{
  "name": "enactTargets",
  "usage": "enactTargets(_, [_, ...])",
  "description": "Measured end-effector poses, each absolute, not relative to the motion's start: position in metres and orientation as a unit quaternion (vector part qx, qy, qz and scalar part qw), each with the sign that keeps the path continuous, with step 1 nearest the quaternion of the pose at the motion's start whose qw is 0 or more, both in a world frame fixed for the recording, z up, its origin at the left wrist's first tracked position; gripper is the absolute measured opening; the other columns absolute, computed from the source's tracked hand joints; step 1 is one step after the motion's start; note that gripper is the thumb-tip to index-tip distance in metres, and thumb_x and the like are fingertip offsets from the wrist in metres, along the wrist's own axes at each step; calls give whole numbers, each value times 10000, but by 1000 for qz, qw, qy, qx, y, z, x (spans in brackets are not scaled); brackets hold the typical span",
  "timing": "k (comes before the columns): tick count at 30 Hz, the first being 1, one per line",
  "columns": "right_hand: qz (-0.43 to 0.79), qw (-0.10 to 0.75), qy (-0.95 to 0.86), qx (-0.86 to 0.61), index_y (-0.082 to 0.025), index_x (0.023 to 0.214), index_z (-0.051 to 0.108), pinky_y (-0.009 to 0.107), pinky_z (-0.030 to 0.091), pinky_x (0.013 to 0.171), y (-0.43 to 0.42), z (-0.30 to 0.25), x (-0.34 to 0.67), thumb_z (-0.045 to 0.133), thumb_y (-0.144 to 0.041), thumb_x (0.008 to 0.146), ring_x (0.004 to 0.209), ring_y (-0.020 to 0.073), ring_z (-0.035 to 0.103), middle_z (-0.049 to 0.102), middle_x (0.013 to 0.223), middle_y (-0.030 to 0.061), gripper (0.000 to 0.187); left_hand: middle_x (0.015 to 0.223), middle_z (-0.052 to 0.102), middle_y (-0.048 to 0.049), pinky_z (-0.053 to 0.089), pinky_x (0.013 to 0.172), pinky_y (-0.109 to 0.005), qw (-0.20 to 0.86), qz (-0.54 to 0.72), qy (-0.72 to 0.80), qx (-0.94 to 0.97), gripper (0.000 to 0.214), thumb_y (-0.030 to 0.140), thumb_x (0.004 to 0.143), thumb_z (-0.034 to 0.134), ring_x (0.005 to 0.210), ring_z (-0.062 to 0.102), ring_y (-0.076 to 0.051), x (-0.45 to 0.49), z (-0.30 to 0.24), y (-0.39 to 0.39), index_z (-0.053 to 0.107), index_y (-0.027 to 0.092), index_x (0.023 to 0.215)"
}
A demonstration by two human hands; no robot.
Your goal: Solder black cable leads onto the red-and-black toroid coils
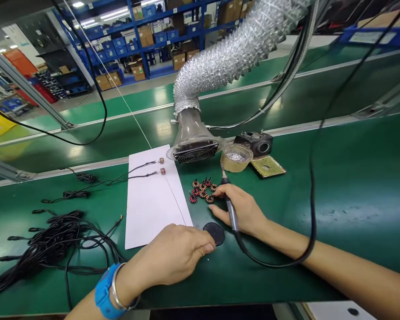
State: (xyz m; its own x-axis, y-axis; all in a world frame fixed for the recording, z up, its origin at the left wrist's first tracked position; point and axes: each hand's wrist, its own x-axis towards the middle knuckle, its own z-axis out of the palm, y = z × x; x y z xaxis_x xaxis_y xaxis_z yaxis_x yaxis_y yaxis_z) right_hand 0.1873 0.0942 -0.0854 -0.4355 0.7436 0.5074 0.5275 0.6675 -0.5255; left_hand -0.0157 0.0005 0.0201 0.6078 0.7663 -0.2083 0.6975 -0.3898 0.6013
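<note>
My right hand (246, 209) holds a soldering iron (232, 213), its tip up by the rim of a round tub (235, 165) with silvery metal inside. The thumb and index fingertips reach past the iron, apart, beside a cluster of small red and orange wound ring coils (202, 192). My left hand (176, 253) is closed in a pinch, its fingertips at the edge of a black round disc (214, 234). A thin solder wire (175, 195) runs from above down to this hand; its end is hidden by the fingers.
A white board (150, 209) bears two small coils (162, 171) joined to black cables. A heap of black cables (50, 244) lies left. A fume extractor hood (195, 146) on a silver duct hangs behind. A soldering iron stand (256, 144) and yellow sponge tray (268, 167) sit back right.
</note>
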Motion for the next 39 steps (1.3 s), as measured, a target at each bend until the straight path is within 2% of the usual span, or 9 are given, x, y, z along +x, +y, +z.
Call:
enactTargets(5, [161, 393, -829, -365, -223, 939, 508, 310, 500, 673, 83, -80, 184, 612, -177, 806, 743, 188, 578, 619, 809, 19, 175, 903, 709, 10, 465, 714, -227, 330, 97, 455, 822, 212, 159, 937, 420, 792, 648, -139, -11, -6, -4, 623, 223, 944])
enactTargets(8, [193, 409, -829, -330, -225, 952, 488, 296, 500, 684, 61, -72, 189, 614, -161, 793, 746, 174, 571, 625, 820, 13, 212, 800, 694, 9, 443, 636, -238, 311, 138, 484, 806, 239, 110, 891, 408, 677, 635, -137, -11, -14, -6, 609, 216, 963])
enactTargets(11, [253, 382, -850, -259, -223, 973, 479, 285, 488, 660, 44, -68, 192, 553, -89, 797, 726, 166, 540, 621, 807, 13, 233, 612, 612, 26, 365, 507, -251, 288, 142, 558, 765, 224, 206, 956, 342, 510, 572, -142, -10, -18, -6, 565, 205, 977])
enactTargets(13, [266, 356, -864, -235, -218, 983, 477, 280, 472, 634, 41, -68, 193, 522, -62, 797, 714, 169, 511, 603, 782, 14, 247, 582, 591, 31, 338, 481, -256, 279, 118, 585, 753, 219, 262, 973, 330, 479, 561, -151, -9, -19, -5, 540, 207, 996])
enactTargets(15, [270, 347, -869, -227, -212, 1003, 475, 282, 464, 630, 42, -70, 193, 520, -61, 798, 714, 173, 491, 586, 773, 16, 258, 636, 634, 17, 371, 504, -267, 270, 91, 583, 761, 191, 259, 940, 387, 526, 603, -172, -8, -22, -5, 524, 211, 1064])
enactTargets(18, [282, 339, -868, -227, -206, 1035, 468, 284, 459, 634, 46, -71, 195, 532, -65, 799, 719, 175, 485, 582, 788, 19, 283, 774, 702, -28, 443, 557, -306, 255, 63, 561, 785, 362, 236, 852, 484, 631, 659, -217, -6, -26, -7, 467, 202, 1212])
enactTargets(22, [271, 340, -866, -246, -210, 1040, 461, 311, 463, 656, 44, -70, 195, 585, -112, 805, 735, 189, 491, 602, 823, 25, 283, 839, 717, -68, 491, 570, -341, 234, 53, 552, 798, 464, 228, 832, 486, 667, 675, -238, -3, -32, -9, 414, 176, 1288])
enactTargets(29, [275, 338, -857, -277, -211, 1023, 471, 303, 467, 622, 40, -68, 191, 539, -72, 838, 705, 182, 491, 593, 786, 20, 242, 847, 723, -84, 545, 577, -397, 230, 57, 540, 807, 393, 224, 841, 477, 697, 697, -271, -1, -35, -7, 478, 159, 1228])
enactTargets(39, [315, 337, -846, -266, -230, 1065, 471, 307, 546, 688, 35, -69, 200, 543, -56, 842, 812, 177, 643, 661, 961, 54, 292, 915, 738, -115, 570, 628, -419, 259, 48, 533, 804, 406, 202, 858, 458, 776, 714, -282, 2, -34, -6, 468, 118, 1255])
